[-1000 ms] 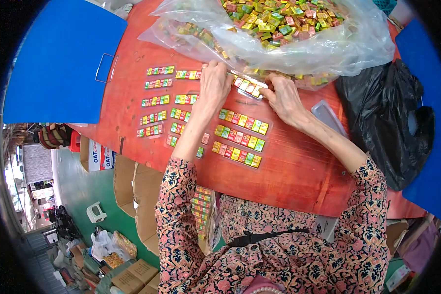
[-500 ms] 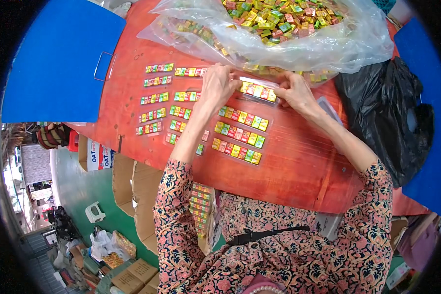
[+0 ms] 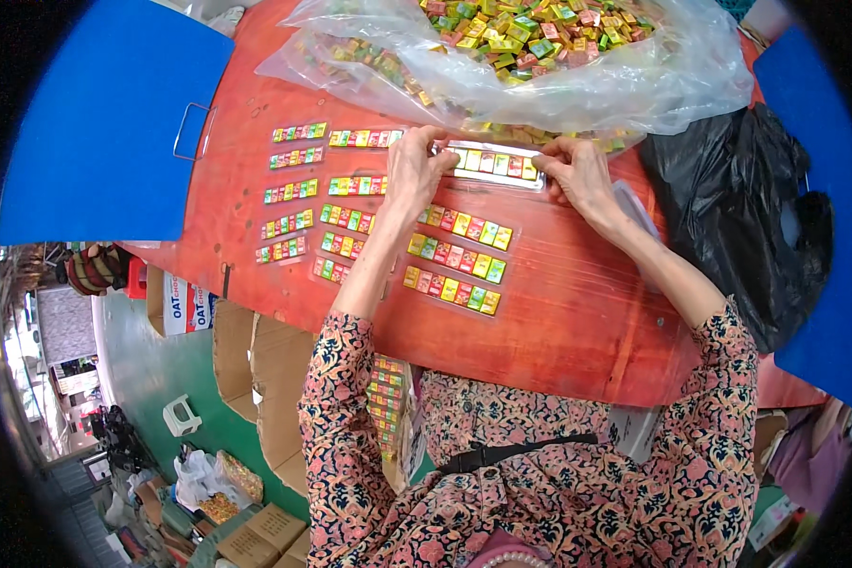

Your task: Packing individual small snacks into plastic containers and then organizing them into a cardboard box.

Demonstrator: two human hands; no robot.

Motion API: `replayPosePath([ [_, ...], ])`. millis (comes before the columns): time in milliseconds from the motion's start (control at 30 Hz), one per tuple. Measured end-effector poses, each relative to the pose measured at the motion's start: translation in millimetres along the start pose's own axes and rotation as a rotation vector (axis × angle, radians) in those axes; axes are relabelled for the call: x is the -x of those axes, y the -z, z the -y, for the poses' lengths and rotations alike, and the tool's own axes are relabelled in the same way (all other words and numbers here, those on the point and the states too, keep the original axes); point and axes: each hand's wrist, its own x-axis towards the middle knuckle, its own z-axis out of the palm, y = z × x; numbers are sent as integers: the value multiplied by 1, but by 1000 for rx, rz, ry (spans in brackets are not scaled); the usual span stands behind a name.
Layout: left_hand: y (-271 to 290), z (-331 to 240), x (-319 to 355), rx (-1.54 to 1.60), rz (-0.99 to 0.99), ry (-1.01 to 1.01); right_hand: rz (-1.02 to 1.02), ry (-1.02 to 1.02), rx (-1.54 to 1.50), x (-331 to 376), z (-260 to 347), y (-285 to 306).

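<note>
Fingers of the left hand pinch one end of a clear tray, and those of the right hand pinch the other, so both tray ends are partly covered. The tray sits just in front of a cloudy plastic bag; whether it touches the red tabletop cannot be told. Its row of wrapped pieces is too small to make out in detail. The left forearm hides part of the middle packed rows. The upper edge cuts off the bag, whose plastic blurs some contents. The right forearm partly covers a pale container near a black bag.
</note>
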Motion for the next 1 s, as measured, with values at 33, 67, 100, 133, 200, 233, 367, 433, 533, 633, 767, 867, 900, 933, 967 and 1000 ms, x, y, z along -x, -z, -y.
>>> replayPosePath([
  [33, -1, 1, 0, 0, 3, 2, -2, 15, 28, -1, 0, 0],
  [67, -1, 2, 1, -53, -26, -44, -3, 30, 56, -1, -1, 0],
  [100, -2, 3, 2, -107, -55, -90, -1, 28, 56, -3, -3, -1],
  [133, -2, 4, 3, -106, -53, -88, -3, 65, 65, -4, -5, -3],
  [200, -3, 6, 4, -309, -112, -261, -4, 100, 78, -5, -8, -5],
  [233, -3, 6, 5, -307, -111, -259, 1, 73, 51, -5, -9, -6],
  [367, 0, -6, 6, -144, -38, -61, 3, 2, -48, -8, -14, -3],
  [433, 4, -7, 3, -36, -55, -36, 15, -4, -74, -9, -14, -3],
  [533, 17, -10, 6, 68, -26, 29, 61, -15, -155, 0, -7, -7],
  [633, 29, -15, 31, -7, -25, 2, 140, -53, -209, 22, -7, -16],
  [767, 27, 1, 58, 1, 21, 46, 263, -130, -146, 46, -9, -30],
  [867, 28, 0, 67, -35, -14, 13, 256, -94, -66, 49, -3, -31],
  [900, 29, -2, 68, -150, -47, -47, 244, -60, 6, 49, -1, -30],
  [933, 29, -3, 69, -265, -80, -107, 246, -62, 7, 49, -2, -30],
  [967, 30, -3, 70, -265, -80, -106, 247, -46, 40, 49, -3, -31],
  [1000, 32, -3, 70, -283, -33, -82, 248, -29, 72, 49, -5, -31],
])
